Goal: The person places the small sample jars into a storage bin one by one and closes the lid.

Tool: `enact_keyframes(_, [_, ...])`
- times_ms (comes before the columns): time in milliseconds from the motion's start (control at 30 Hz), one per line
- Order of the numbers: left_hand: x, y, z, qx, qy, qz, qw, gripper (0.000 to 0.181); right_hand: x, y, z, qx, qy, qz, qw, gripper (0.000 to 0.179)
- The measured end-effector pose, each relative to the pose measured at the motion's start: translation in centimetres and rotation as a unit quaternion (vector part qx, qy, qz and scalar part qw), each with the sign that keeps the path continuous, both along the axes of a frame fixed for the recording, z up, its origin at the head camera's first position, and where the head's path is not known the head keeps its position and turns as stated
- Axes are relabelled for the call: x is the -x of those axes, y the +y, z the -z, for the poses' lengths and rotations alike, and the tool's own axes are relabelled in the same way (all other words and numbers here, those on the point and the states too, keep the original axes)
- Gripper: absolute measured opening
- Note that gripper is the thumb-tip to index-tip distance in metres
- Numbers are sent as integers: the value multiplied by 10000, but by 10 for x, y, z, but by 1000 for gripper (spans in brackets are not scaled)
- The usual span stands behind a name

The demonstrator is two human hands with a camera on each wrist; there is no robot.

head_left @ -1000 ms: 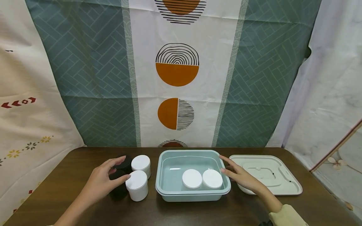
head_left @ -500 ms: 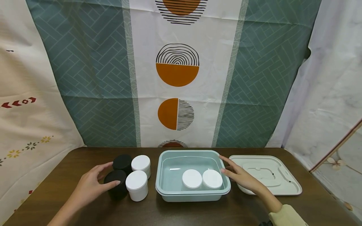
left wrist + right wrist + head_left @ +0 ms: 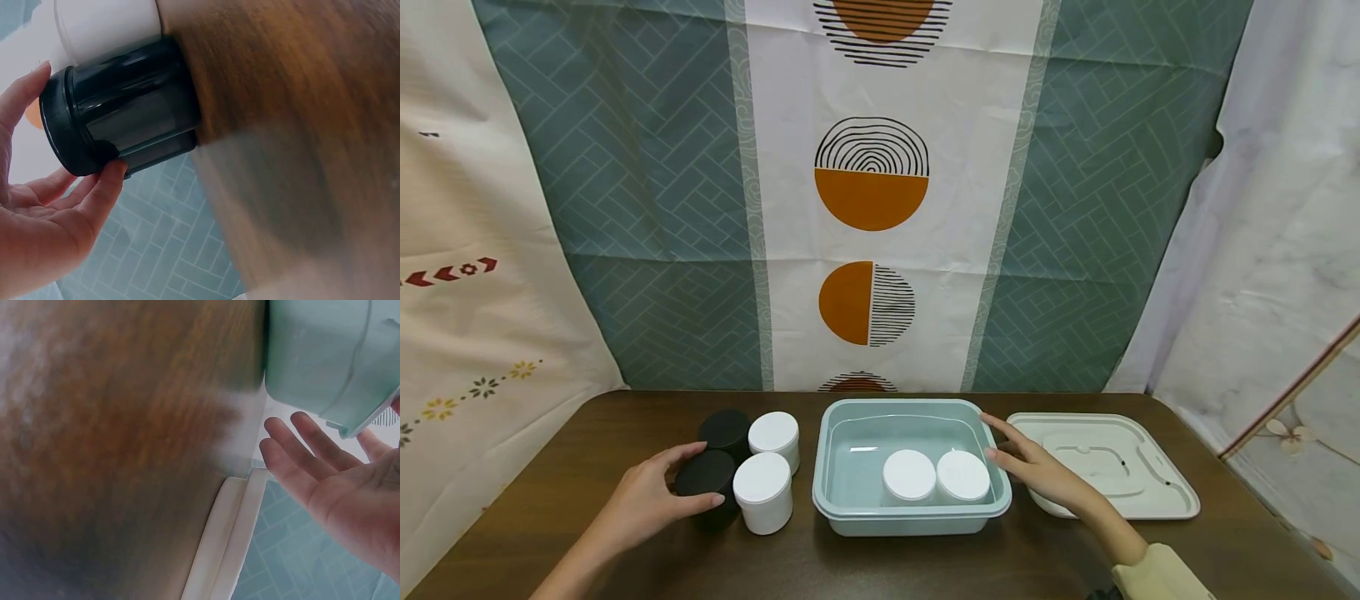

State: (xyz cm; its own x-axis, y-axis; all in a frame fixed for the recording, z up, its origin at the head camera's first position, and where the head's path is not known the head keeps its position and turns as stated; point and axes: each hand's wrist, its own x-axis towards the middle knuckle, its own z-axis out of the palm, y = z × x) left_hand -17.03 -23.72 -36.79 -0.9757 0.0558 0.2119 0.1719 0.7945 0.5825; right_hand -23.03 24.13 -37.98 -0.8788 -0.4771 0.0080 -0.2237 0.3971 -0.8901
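Note:
My left hand [image 3: 643,498] holds a black lidded jar [image 3: 707,472] at its lid, thumb on the near side and fingers on the far side. In the left wrist view this jar [image 3: 128,100] stands on the table, with a second black jar partly hidden behind it. That second black jar [image 3: 726,427] and two white jars [image 3: 763,492] [image 3: 773,432] crowd around it. My right hand [image 3: 1037,468] touches the right rim of a pale blue-green plastic basin [image 3: 910,527], its fingers loosely spread. Two white-lidded jars [image 3: 910,473] [image 3: 963,475] sit inside the basin, front right.
A whitish flat lid [image 3: 1157,492] lies on the brown table [image 3: 880,575], right of the basin and partly behind my right hand. Patterned cloth [image 3: 685,208] hangs along the table's back edge, with pale curtains at both sides.
My left hand has come back from over the black jars, down and to the left, and its thumb and fingers have closed around the front black jar. The right hand stays at the basin rim.

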Motion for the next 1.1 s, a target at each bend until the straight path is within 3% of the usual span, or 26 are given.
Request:
enact_keyframes(367, [2, -1, -2, 105, -75, -47, 9999, 75, 1, -1, -2, 4, -110, 27, 9999, 61])
enact_keyframes(500, [1, -1, -6, 132, 89, -100, 9998, 73, 0, -1, -3, 3, -135, 30, 9999, 61])
enact_keyframes(1100, [-14, 6, -56, -70, 1179, -317, 9925, 67, 3, 2, -2, 48, -12, -88, 9999, 60])
